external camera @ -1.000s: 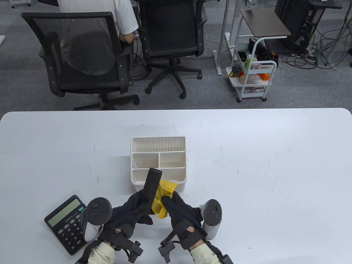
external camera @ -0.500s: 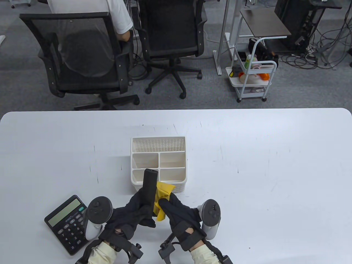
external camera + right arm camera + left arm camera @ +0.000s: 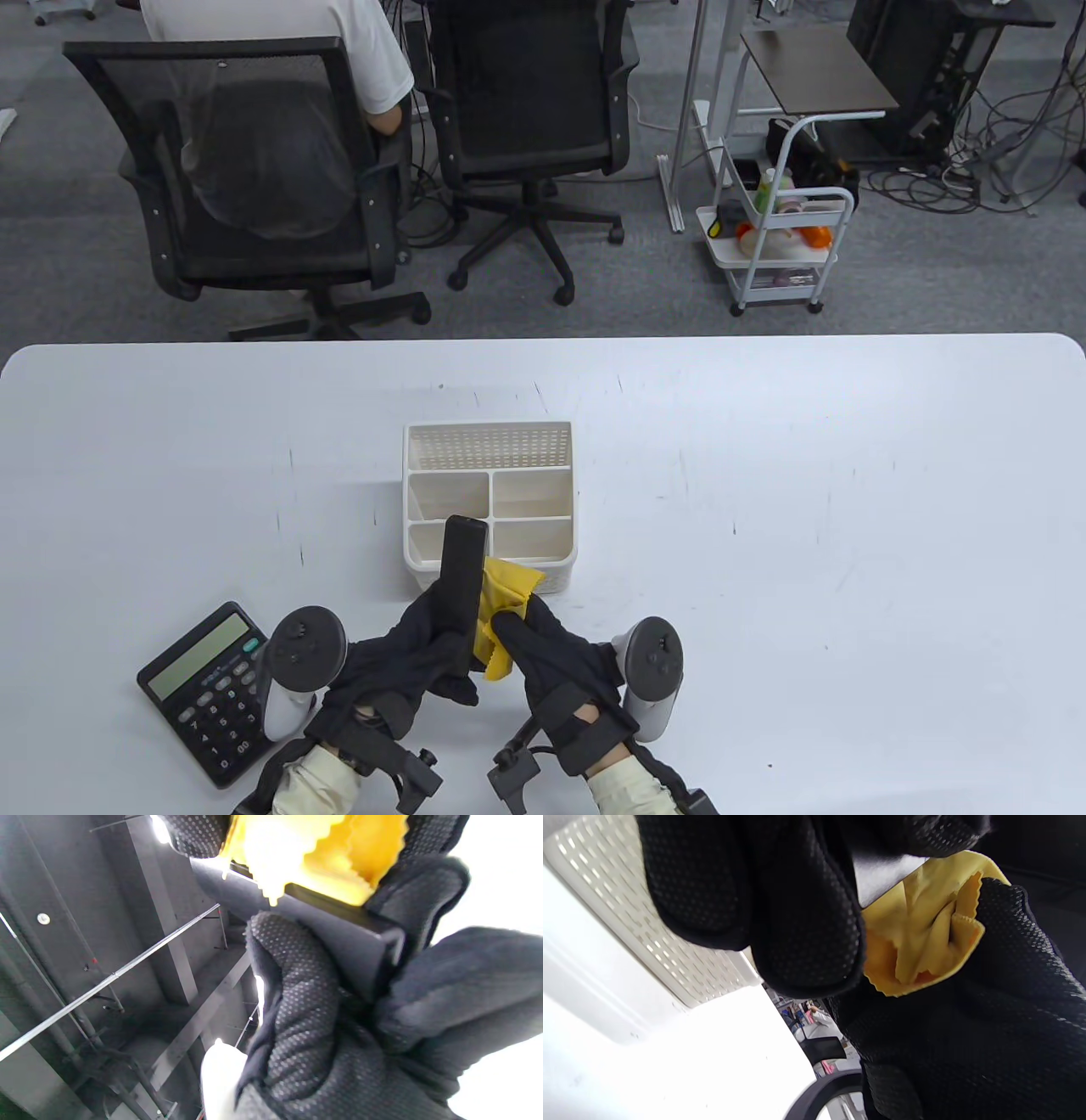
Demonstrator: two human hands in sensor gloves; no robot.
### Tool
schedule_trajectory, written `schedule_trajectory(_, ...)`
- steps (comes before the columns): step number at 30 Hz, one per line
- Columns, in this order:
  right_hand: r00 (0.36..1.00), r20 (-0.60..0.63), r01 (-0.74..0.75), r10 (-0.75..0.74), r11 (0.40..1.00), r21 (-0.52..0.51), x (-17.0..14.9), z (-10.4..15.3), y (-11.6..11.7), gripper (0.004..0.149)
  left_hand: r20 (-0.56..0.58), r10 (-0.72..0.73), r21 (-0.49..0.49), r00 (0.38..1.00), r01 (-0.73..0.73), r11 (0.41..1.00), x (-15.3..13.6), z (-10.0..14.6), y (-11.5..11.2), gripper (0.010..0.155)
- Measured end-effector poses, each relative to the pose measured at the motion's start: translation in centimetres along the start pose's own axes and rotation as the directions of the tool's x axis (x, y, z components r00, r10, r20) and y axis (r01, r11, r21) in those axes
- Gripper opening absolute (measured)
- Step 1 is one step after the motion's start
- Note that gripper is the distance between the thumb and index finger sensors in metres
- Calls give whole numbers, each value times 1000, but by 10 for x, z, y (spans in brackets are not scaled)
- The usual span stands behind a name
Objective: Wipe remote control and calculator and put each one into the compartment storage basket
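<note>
A black remote control (image 3: 462, 567) points away from me, its far end over the near edge of the white compartment basket (image 3: 490, 437). My left hand (image 3: 431, 637) grips its near end. My right hand (image 3: 519, 626) pinches a yellow cloth (image 3: 502, 598) against the remote's right side. In the left wrist view the cloth (image 3: 920, 942) is bunched between the two gloves. In the right wrist view the cloth (image 3: 322, 853) lies on the remote (image 3: 326, 929). The black calculator (image 3: 204, 688) lies on the table at the lower left, beside my left hand's tracker, untouched.
The basket's compartments hold nothing; its perforated wall (image 3: 649, 921) is close to my left hand. Beyond the table's far edge stand two office chairs (image 3: 254, 170), one with a person seated, and a small white cart (image 3: 780, 246).
The remote's far end has swung slightly left and the cloth has shifted a little along it. Both hands keep their holds; the calculator has not moved.
</note>
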State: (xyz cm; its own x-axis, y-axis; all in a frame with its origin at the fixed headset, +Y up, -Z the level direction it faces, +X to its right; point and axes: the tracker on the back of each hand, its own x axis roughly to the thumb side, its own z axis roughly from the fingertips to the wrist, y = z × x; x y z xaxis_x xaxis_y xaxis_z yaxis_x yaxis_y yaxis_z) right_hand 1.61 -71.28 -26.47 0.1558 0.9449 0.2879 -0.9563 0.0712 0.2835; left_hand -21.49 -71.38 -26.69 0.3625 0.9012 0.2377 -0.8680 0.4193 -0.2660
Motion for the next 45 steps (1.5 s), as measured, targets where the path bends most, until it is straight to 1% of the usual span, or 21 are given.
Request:
schedule_trajectory(4,1000,18,-16,17,999,-28,4,1,-3,55,8,-32,18,999,32,999,1,0,3,74)
schedule_trajectory(7,999,32,38,-36,997,-66,5,1,-8,54,16,-86,10,996,86,996,0,0,3,69)
schedule_trajectory(8,998,33,58,-56,996,-68,5,0,-9,54,33,-97,-8,995,97,995,-1,0,2,68)
schedule_trajectory(11,997,31,70,-69,996,-59,5,0,-9,55,37,-86,4,996,86,996,0,-1,0,67)
schedule_trajectory(12,998,26,56,-55,997,-58,4,0,-7,55,41,-88,9,995,88,996,1,-1,-1,67)
schedule_trajectory(14,1000,14,3,-3,1000,-12,3,1,-2,55,49,-85,9,995,85,996,3,0,-4,67)
schedule_trajectory(19,999,17,-47,47,999,10,1,1,5,55,36,-99,-2,994,100,995,3,1,-4,70)
schedule_trajectory(22,994,37,-108,107,994,34,3,1,7,55,-2,-99,-31,995,99,995,1,1,-6,71)
schedule_trajectory(24,987,48,-157,155,987,32,4,2,9,55,-47,-126,8,991,127,992,2,2,-7,72)
schedule_trajectory(25,982,57,-184,182,982,32,5,2,10,55,-47,-162,30,986,163,986,4,2,-6,73)
schedule_trajectory(26,976,63,-211,209,977,27,6,2,11,55,-49,-203,68,978,206,976,6,3,-3,73)
schedule_trajectory(28,964,71,-257,254,966,23,7,2,13,55,-62,-225,144,972,232,962,11,5,-1,74)
schedule_trajectory(31,946,89,-314,311,949,15,8,3,17,54,-62,-234,170,970,241,956,12,7,3,82)
schedule_trajectory(32,937,101,-340,335,940,28,9,3,19,54,-58,-206,173,977,214,962,12,7,3,85)
schedule_trajectory(34,916,122,-389,382,920,41,10,3,21,54,-50,-89,163,995,96,982,9,6,3,87)
schedule_trajectory(35,909,131,-405,396,913,44,11,4,23,54,-42,-7,145,999,13,989,8,5,3,87)
schedule_trajectory(36,901,143,-420,410,906,43,11,4,25,54,-40,69,121,997,-64,991,6,4,2,88)
schedule_trajectory(38,883,152,-454,444,890,38,12,4,25,55,-27,170,79,985,-167,983,4,3,2,88)
schedule_trajectory(42,852,175,-508,493,860,48,12,5,26,54,5,250,17,968,-250,968,4,2,0,83)
schedule_trajectory(44,811,201,-569,549,821,54,13,6,29,53,22,283,-2,959,-283,959,4,3,-1,84)
schedule_trajectory(45,776,232,-613,586,788,56,14,6,30,53,15,304,1,953,-304,953,3,3,-1,87)
